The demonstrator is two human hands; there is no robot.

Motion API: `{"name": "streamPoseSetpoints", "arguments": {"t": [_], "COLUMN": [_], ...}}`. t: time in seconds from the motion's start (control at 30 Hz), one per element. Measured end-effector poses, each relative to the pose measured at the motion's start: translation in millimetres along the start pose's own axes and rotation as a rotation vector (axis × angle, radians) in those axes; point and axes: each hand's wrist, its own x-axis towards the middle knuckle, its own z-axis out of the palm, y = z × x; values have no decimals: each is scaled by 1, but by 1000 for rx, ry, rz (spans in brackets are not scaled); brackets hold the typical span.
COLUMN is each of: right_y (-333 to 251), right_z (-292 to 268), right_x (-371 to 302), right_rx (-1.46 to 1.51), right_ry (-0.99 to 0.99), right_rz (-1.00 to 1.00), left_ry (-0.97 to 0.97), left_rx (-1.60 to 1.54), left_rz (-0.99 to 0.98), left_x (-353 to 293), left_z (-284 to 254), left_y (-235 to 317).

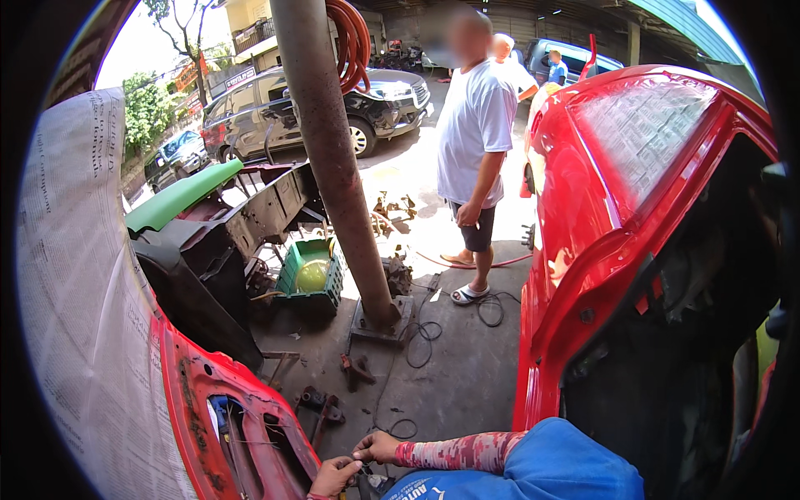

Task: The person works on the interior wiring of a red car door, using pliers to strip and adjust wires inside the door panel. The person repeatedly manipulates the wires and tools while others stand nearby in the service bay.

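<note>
At the bottom of the view my left hand (333, 477) and my right hand (379, 447) meet, fingertips pinched close together. Whatever lies between the fingers is too small to make out; something dark and thin shows just below them. To the left of both hands stands a red car door (225, 417), its inner panel cut by openings with loose wires in one. Newspaper (83, 292) covers its upper part. A patterned red sleeve (458, 452) runs along my right forearm.
A red car body (575, 208) with a papered window stands at right. A steel post (333, 150) rises mid-view near a green crate (312, 279). A person in a white shirt (475, 125) stands beyond. Cables (425, 332) and a jack (321, 408) lie on the floor.
</note>
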Motion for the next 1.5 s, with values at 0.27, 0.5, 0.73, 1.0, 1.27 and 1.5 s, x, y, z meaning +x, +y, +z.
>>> {"name": "streamPoseSetpoints", "arguments": {"t": [0.27,0.5,0.73,1.0,1.27,1.5], "right_y": [-11,-22,-19,-12,-3,-1], "right_z": [-4,-22,-21,-3,3,7], "right_x": [-1,-20,-30,-25,-24,-20], "right_rx": [7,-98,-69,-38,85,111], "right_ry": [-113,-221,-209,-131,-61,35], "right_rz": [4,-23,-181,-349,-260,-202], "left_ry": [18,-19,17,87,92,159], "left_rx": [-44,-76,-81,-58,66,48], "left_rz": [-9,38,162,138,168,217], "left_x": [-2,2,8,6,8,5], "left_z": [2,8,8,-3,5,-14], "left_y": [3,-7,-6,-17,-14,-36]}}
